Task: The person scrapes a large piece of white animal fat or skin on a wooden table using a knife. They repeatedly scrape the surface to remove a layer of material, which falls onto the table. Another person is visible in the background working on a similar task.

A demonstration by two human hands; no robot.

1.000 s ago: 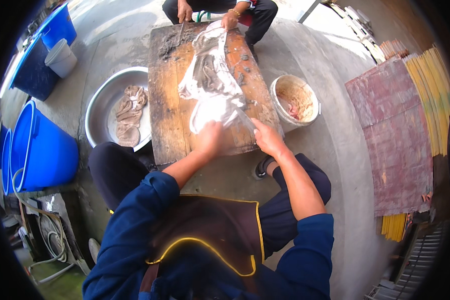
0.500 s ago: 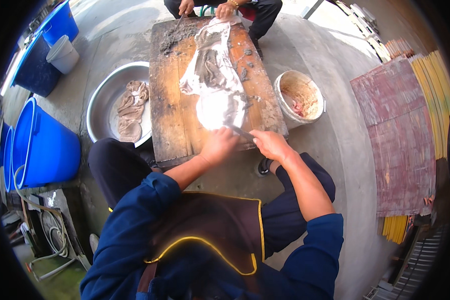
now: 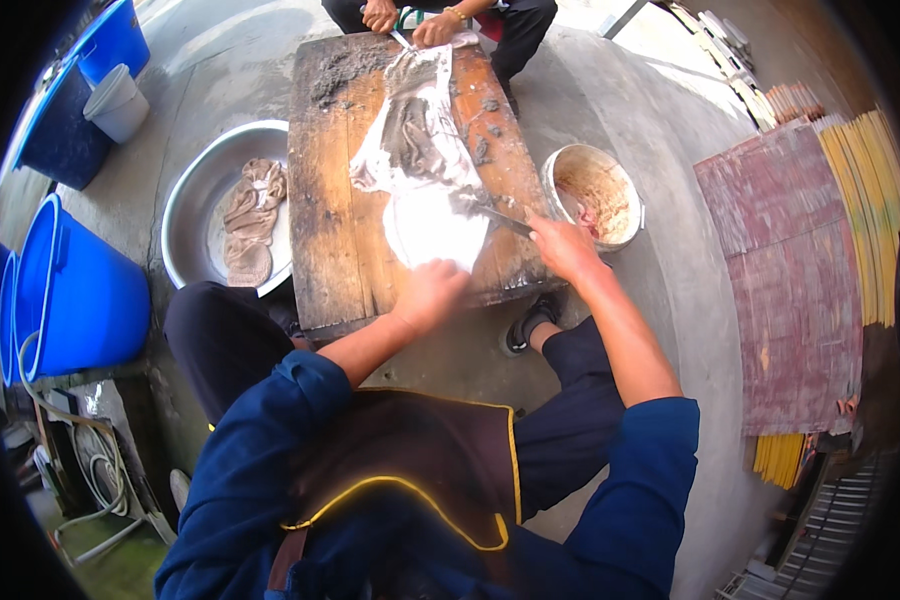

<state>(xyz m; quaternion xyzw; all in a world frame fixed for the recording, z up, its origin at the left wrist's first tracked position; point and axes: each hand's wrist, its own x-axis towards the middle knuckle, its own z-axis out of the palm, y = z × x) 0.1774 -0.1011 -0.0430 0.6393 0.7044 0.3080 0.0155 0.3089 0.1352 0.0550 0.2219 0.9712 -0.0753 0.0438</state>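
Observation:
A long pale, wet sheet of skin-like material (image 3: 430, 190) lies along a worn wooden board (image 3: 330, 200) set on the concrete. My left hand (image 3: 430, 292) is closed on the sheet's near end at the board's front edge. Close to the board's right edge, my right hand (image 3: 562, 246) grips a thin blade (image 3: 490, 215) whose tip rests on the sheet. At the far end another person's two hands (image 3: 410, 22) hold the sheet's other end. Grey scrapings dot the board's far part.
A metal basin (image 3: 195, 200) left of the board holds brownish pieces (image 3: 250, 215). A small bucket (image 3: 555, 170) with reddish scraps stands right of it. Blue tubs (image 3: 80, 290) and a white pail (image 3: 120, 100) are at left; reddish panels (image 3: 780, 280) and yellow sticks (image 3: 860, 210) at right.
My right hand has moved forward and to the right along the board with the blade. My left hand stays on the sheet's near end.

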